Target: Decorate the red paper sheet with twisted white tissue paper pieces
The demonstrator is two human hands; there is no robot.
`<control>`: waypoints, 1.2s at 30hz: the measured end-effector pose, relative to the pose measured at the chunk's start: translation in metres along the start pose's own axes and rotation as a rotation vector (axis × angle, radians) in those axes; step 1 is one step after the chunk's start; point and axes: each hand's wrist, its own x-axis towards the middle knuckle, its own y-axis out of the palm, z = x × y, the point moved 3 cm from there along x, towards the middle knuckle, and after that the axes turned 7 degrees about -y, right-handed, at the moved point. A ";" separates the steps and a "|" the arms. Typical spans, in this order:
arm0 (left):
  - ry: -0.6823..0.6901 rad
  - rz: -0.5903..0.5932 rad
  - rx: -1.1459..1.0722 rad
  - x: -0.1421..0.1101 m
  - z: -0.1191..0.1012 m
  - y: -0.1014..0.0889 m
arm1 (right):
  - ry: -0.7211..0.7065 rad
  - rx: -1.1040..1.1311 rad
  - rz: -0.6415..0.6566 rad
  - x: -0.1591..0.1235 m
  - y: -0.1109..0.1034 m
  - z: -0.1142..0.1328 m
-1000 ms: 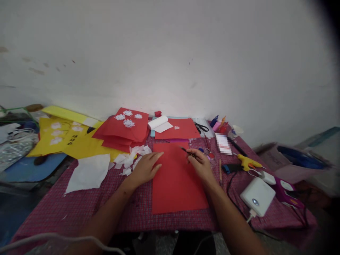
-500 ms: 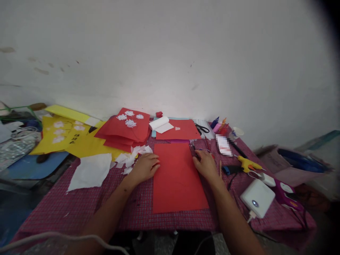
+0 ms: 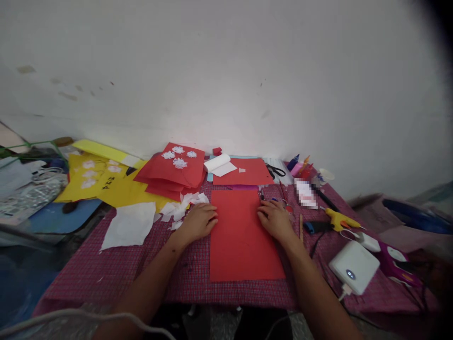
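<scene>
A sheet of red paper [image 3: 242, 241] lies flat on the checked tablecloth in front of me. My left hand [image 3: 198, 221] rests at its left edge, fingers loosely bent and touching the side of the sheet. On the opposite edge lies my right hand [image 3: 277, 221], its fingers slightly apart with the tips on the paper. Neither hand lifts the sheet. White paper scraps [image 3: 180, 208] are heaped just beyond my left hand. A few small items beyond my right hand are partly covered by it.
Red cards with white flowers [image 3: 180, 163] and yellow flower sheets [image 3: 106, 182] are at the back left. A paper roll [image 3: 216, 163], scissors [image 3: 276, 170] and paint tubes [image 3: 293, 162] line the back. Rightward are a yellow glue gun [image 3: 339, 220] and a white power bank [image 3: 354, 267].
The whole view has shifted slightly, with everything appearing a little further right. The fingers of my right hand have spread a little over the paper's edge. The sheet stays flat.
</scene>
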 end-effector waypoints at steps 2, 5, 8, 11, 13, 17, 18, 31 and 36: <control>-0.002 -0.001 0.006 0.000 0.000 0.001 | 0.038 -0.029 0.001 -0.001 0.001 -0.002; -0.007 -0.008 0.003 -0.001 0.001 0.001 | 0.057 -0.038 -0.020 -0.002 0.000 -0.003; -0.021 -0.018 -0.001 -0.001 0.001 0.000 | 0.034 -0.015 -0.047 0.000 -0.002 -0.001; -0.027 -0.023 -0.006 -0.001 0.000 -0.003 | 0.016 0.062 -0.104 0.003 -0.006 0.002; -0.027 -0.035 -0.013 0.000 -0.001 -0.004 | 0.008 0.124 -0.145 0.005 -0.010 0.007; -0.046 -0.070 -0.035 0.001 -0.004 -0.007 | 0.021 0.191 -0.188 0.003 -0.019 0.018; -0.058 -0.081 -0.038 0.001 -0.004 -0.007 | 0.022 0.189 -0.190 0.002 -0.021 0.021; -0.394 -0.395 0.132 -0.002 0.034 -0.030 | -0.066 0.258 -0.224 -0.003 -0.023 0.037; -0.363 -0.336 0.150 -0.002 0.029 -0.025 | -0.099 0.275 -0.172 -0.002 -0.020 0.041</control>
